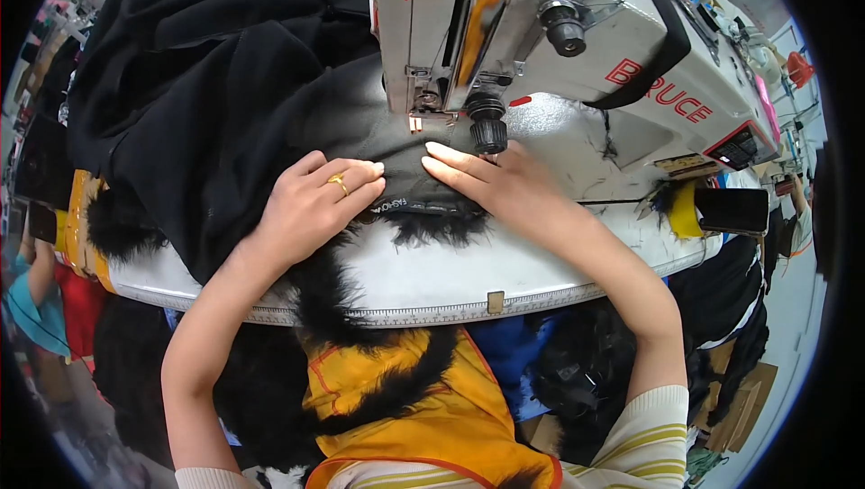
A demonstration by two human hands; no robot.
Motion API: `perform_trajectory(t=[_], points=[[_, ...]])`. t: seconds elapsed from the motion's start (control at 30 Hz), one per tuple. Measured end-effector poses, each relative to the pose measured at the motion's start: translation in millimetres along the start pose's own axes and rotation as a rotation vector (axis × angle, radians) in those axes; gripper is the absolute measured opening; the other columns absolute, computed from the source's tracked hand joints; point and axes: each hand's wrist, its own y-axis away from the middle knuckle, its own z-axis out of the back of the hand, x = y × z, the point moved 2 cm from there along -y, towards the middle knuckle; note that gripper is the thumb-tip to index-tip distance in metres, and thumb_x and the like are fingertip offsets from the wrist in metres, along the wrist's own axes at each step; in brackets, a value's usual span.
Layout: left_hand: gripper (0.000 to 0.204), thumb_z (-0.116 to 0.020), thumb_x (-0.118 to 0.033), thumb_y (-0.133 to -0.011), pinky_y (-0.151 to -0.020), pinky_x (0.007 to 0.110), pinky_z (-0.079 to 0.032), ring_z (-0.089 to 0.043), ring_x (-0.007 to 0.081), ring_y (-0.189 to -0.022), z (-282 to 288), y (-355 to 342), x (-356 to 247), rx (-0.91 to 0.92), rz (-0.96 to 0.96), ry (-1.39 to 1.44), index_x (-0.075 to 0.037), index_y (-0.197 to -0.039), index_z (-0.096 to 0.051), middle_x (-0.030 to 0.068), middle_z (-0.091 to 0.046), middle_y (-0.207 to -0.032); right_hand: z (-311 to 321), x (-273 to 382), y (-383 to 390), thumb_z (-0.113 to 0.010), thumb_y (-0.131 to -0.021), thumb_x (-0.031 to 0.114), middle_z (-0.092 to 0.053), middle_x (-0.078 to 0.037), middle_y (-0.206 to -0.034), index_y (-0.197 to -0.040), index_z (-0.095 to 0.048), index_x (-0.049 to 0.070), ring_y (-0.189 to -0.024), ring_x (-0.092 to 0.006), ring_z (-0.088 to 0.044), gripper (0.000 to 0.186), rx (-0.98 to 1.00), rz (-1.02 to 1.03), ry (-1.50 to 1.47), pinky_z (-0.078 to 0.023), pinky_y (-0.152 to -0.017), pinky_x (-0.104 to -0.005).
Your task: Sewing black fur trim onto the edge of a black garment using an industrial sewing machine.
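Observation:
A wide black garment (225,84) lies over the sewing machine bed and runs under the needle area. My left hand (315,205), with a yellow ring, is closed on its near edge, fingertips pressed on the cloth and thumb hidden. Fingers stretched out, my right hand (505,183) rests flat on the fabric just in front of the presser area. Between the hands, a dark label band with pale lettering shows along the edge. Black fluffy trim (441,228) sticks out below it, and a longer fluffy strip (326,295) hangs over the table edge beside my left wrist.
The white sewing machine (577,84) with its black knobs stands directly beyond my hands. A measuring tape (432,316) follows the table's curved front edge. A phone-like black device (732,211) sits at right by a yellow roll (685,210). An orange apron (405,408) covers my lap.

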Motion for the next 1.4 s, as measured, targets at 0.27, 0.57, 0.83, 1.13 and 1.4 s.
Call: perform_trajectory(t=[0.27,0.57,0.83,1.13,1.4], points=[[0.027,-0.059,-0.013,-0.071,-0.061,0.026,-0.042,-0.062,0.0135,-0.084,-27,-32,29,-0.036,-0.023,-0.019,-0.015,-0.096,-0.068,0.0002,-0.066,-0.094,3,-38,1,-0.055,-0.074,0.013,-0.057,0.004,-0.097,-0.094,-0.059,0.017,-0.085,-0.0186,-0.054,0.021,-0.189,-0.134,0.186,-0.047,-0.071,-0.0299],[0.028,-0.059,-0.013,-0.076,-0.073,0.027,-0.041,-0.061,0.0121,-0.092,-41,-24,35,-0.089,0.116,0.210,-0.016,-0.103,-0.066,-0.0017,-0.066,-0.098,-3,-42,6,-0.056,-0.075,0.016,-0.059,0.009,-0.091,-0.098,-0.063,0.021,-0.080,-0.0143,-0.054,0.025,-0.181,-0.133,0.173,-0.048,-0.064,-0.0274],[0.027,-0.060,-0.011,-0.074,-0.072,0.027,-0.043,-0.060,0.0119,-0.091,-32,-35,25,-0.111,0.051,-0.042,-0.015,-0.100,-0.067,-0.0004,-0.065,-0.094,-4,-42,2,-0.055,-0.075,0.014,-0.059,0.006,-0.096,-0.099,-0.062,0.021,-0.081,-0.0161,-0.057,0.025,-0.183,-0.131,0.079,-0.048,-0.071,-0.0299],[0.021,-0.061,-0.006,-0.072,-0.094,0.036,-0.042,-0.058,0.0232,-0.096,-35,-34,37,-0.227,0.001,0.117,-0.007,-0.093,-0.062,0.0047,-0.062,-0.095,-3,-45,-4,-0.055,-0.074,0.008,-0.061,0.003,-0.097,-0.098,-0.063,0.014,-0.092,-0.0180,-0.055,0.026,-0.199,-0.090,0.001,-0.048,-0.078,-0.0309],[0.020,-0.058,-0.009,-0.070,-0.066,0.029,-0.049,-0.061,0.0186,-0.082,3,-27,-11,-0.057,-0.046,-0.021,-0.008,-0.089,-0.062,0.0005,-0.063,-0.089,20,-30,22,-0.055,-0.072,0.013,-0.055,0.011,-0.124,-0.124,-0.055,0.024,-0.100,-0.0150,-0.053,0.053,0.132,-0.027,0.094,-0.041,-0.090,-0.0333]])
